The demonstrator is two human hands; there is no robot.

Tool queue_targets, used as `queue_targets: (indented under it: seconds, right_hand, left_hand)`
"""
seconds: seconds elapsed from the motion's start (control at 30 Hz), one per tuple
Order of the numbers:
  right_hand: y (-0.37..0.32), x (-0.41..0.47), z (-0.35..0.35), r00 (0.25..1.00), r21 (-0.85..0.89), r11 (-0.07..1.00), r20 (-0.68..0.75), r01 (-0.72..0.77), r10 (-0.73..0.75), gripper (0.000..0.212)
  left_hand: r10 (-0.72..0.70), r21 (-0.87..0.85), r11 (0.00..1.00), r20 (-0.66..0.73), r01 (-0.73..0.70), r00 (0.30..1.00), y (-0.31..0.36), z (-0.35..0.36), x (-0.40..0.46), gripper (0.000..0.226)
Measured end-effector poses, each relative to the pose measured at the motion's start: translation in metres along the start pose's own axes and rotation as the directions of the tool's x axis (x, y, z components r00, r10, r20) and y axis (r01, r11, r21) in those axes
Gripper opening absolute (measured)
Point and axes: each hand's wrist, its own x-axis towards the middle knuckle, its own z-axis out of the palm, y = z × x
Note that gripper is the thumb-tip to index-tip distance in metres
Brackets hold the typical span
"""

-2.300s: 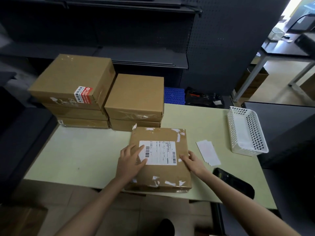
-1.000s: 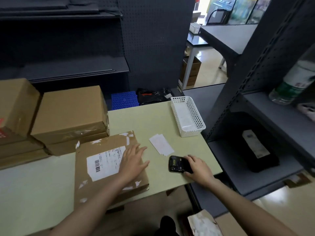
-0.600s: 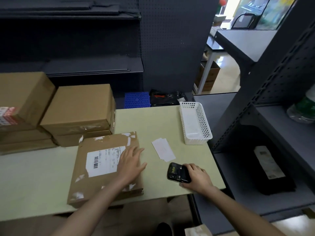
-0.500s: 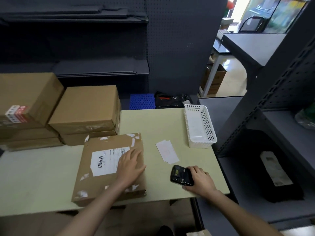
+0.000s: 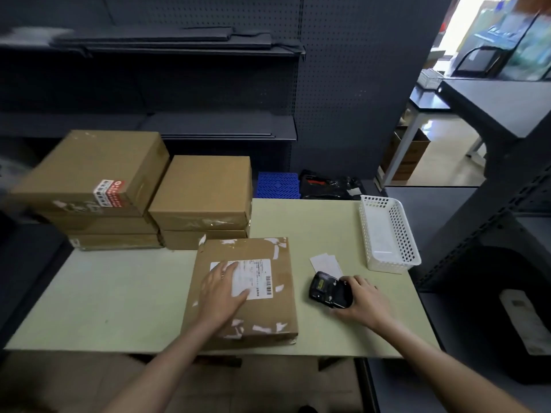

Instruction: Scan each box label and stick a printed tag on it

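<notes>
Resting flat on the taped cardboard box (image 5: 241,293), the left hand (image 5: 222,289) lies relaxed; the right hand (image 5: 362,299) grips a rounded black scanner (image 5: 329,290).

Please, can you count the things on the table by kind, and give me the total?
Cardboard boxes: 6, namely one under the left hand at, a stack of three and a stack of two.
Black scanner, gripped by the right hand: 1.
White basket: 1.
White paper tags, overlapping: about 2.
Total: about 10.
</notes>
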Motion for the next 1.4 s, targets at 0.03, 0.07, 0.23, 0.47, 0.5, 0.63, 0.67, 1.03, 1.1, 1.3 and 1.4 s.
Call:
queue_targets:
  seconds: [0.03,0.07,0.23,0.47,0.5,0.63,0.67,1.03,1.1,1.3,1.4]
  right_hand:
    - [-0.011,0.002,-0.002,1.0,0.011,1.0,-0.015,0.005,-0.005,0.081]
    - [-0.022,0.004,-0.004,1.0,0.021,1.0,-0.024,0.01,-0.01,0.079]
    - [-0.065,0.011,-0.007,0.998,0.069,0.997,-0.039,0.046,-0.044,0.078]
    - [-0.107,0.007,0.01,0.999,0.039,0.999,-0.027,0.035,-0.034,0.08]
    - [-0.112,0.006,0.011,0.999,0.043,0.999,-0.031,0.028,-0.026,0.079]
    - [-0.12,0.006,0.014,0.999,0.05,0.999,-0.035,-0.012,0.013,0.08]
    - [-0.121,0.007,0.014,0.999,0.043,0.999,-0.03,-0.017,0.019,0.081]
    - [-0.106,-0.001,0.014,0.99,0.279,0.951,0.005,-0.135,0.14,0.08]
    - [-0.102,-0.001,0.013,0.989,0.301,0.942,0.012,-0.146,0.15,0.08]
    - [-0.098,-0.002,0.011,0.99,0.315,0.939,0.021,-0.138,0.139,0.079]
    - [-0.093,0.0,0.006,0.99,0.323,0.936,0.041,-0.138,0.132,0.076]
  left_hand:
    - [-0.011,-0.005,1.0,-0.011,0.011,1.0,-0.009,-0.004,-0.002,0.074]
    - [-0.022,-0.006,1.0,-0.02,0.021,1.0,-0.018,-0.009,-0.004,0.075]
    - [-0.064,-0.016,0.998,-0.034,0.063,0.997,-0.057,-0.024,-0.009,0.083]
    - [-0.091,-0.064,0.993,0.053,0.094,0.994,-0.087,-0.024,-0.009,0.089]
    - [-0.108,-0.069,0.991,0.078,0.113,0.991,-0.09,-0.023,-0.009,0.092]
    - [-0.137,-0.181,0.969,0.168,0.167,0.976,-0.095,-0.019,-0.008,0.088]
    - [-0.135,-0.234,0.956,0.175,0.174,0.975,-0.095,-0.017,-0.009,0.085]
    - [-0.126,-0.544,0.823,0.109,0.165,0.986,-0.061,-0.022,-0.001,0.088]
    - [-0.102,-0.593,0.792,0.107,0.146,0.989,-0.055,-0.023,0.001,0.087]
    - [-0.109,-0.654,0.743,0.091,0.142,0.99,-0.051,-0.029,0.0,0.083]
    - [-0.128,-0.67,0.729,0.073,0.143,0.989,-0.045,-0.033,-0.001,0.083]
